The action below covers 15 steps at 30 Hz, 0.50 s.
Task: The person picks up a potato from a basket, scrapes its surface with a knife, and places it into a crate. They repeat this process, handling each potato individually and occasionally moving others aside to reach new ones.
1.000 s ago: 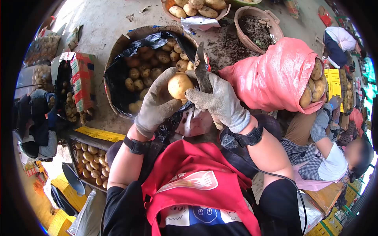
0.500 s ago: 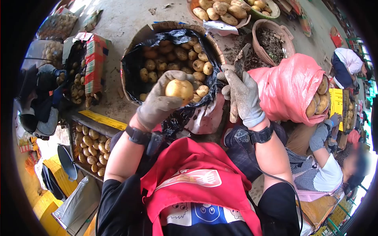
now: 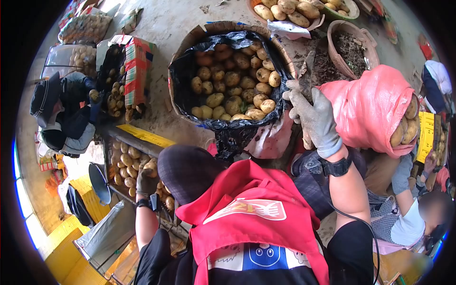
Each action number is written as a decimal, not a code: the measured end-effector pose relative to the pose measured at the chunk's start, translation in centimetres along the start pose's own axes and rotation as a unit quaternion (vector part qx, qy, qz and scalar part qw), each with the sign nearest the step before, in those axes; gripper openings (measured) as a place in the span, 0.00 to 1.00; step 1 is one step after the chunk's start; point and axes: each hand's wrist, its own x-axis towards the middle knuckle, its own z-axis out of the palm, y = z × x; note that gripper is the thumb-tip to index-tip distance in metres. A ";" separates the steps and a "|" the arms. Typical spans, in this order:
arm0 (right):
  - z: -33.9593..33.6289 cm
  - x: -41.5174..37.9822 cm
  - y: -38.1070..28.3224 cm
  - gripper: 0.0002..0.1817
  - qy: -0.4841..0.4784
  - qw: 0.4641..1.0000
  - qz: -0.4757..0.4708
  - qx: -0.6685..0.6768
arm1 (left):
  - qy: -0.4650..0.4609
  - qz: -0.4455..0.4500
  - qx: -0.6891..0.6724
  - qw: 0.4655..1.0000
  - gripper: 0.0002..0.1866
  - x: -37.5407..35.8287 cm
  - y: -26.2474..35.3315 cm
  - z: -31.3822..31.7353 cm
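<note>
The left hand (image 3: 146,182) has swung from the basket to eight o'clock, its fingers against a potato (image 3: 151,166) at the crate (image 3: 137,145); gripping or released, I cannot tell. That potato now apparently joins the crate's lot. At twelve, the basket (image 3: 283,50) holds many more. At two, the right hand (image 3: 314,118) still grasps a dirty blade (image 3: 308,64), fingers partly spread.

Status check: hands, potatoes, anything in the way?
Left hand at a potato, grip unclear. Right hand holding a flat tool. Other potatoes in lined basket. Left knee close, no visible blockage.
</note>
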 end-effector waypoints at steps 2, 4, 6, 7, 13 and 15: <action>0.3 0.1 0.5 0.18 -0.006 0.999 -0.017 -0.036 | 0.019 0.097 0.235 0.967 0.29 -2.2 -1.9 0.0; 0.6 0.3 0.7 0.19 -0.002 1.000 0.013 -0.006 | 0.039 0.212 0.606 0.766 0.29 -3.8 -1.2 2.0; 1.2 0.0 0.2 0.17 0.008 1.000 0.023 0.010 | 0.042 0.238 0.741 0.627 0.29 -4.3 -0.3 4.3; 1.3 0.0 0.1 0.18 0.013 1.000 0.021 -0.009 | 0.038 0.241 0.763 0.599 0.29 -4.0 0.0 4.9; 1.0 0.3 1.0 0.19 -0.007 0.999 0.002 -0.047 | 0.034 0.230 0.620 0.749 0.34 -2.9 0.3 6.3; 1.4 0.1 0.8 0.19 -0.005 0.999 0.001 -0.049 | 0.034 0.194 0.526 0.828 0.33 -2.5 -0.1 5.9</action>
